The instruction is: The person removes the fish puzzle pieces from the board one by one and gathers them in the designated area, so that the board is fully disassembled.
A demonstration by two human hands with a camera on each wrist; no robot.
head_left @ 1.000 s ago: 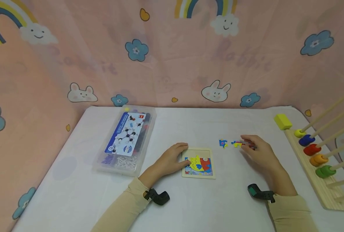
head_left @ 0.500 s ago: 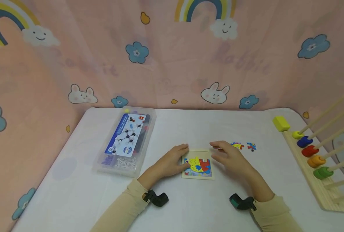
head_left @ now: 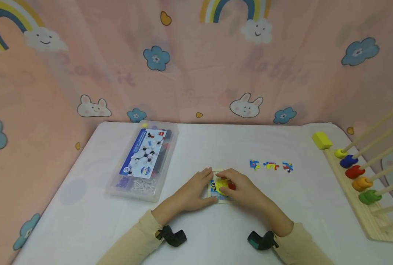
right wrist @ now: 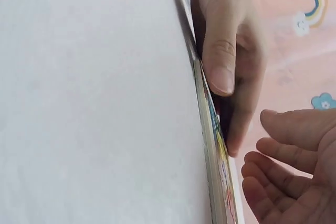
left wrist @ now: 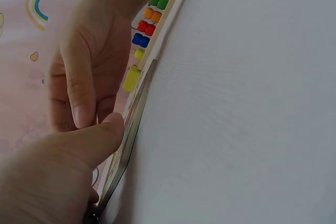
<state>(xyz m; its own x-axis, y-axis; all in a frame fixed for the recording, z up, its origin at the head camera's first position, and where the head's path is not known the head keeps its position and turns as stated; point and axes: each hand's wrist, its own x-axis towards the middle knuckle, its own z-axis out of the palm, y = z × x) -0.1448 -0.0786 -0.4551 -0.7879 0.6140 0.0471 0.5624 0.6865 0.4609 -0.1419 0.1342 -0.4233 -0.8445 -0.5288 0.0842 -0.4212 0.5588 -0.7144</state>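
Note:
A small wooden jigsaw board [right wrist: 206,135] with a bright yellow, red and blue fish picture lies on the white table. My left hand [head_left: 188,195] rests along its left side, fingers straight toward the far corner and thumb [left wrist: 107,132] over the near part of the rim. My right hand [head_left: 249,191] reaches over the right half of the picture, covering much of it. Its fingers [right wrist: 281,169] are loosely bent, with nothing seen between them and the thumb. Three loose jigsaw pieces, one blue and yellow [head_left: 254,164], one yellow and red [head_left: 271,166] and one blue and red [head_left: 287,167], lie in a row beyond the right hand.
A clear plastic case [head_left: 143,160] with a molecule-model label stands at the left. Along the right side is a wooden peg rack [head_left: 358,198] with coloured beads, a yellow block [head_left: 322,140] at its far end. A pink patterned cloth [head_left: 190,73] hangs behind the table.
My right hand has left the rightmost loose piece and moved left onto the board, uncovering all three pieces. My left hand stays at the board's left side, its thumb shifted slightly nearer me.

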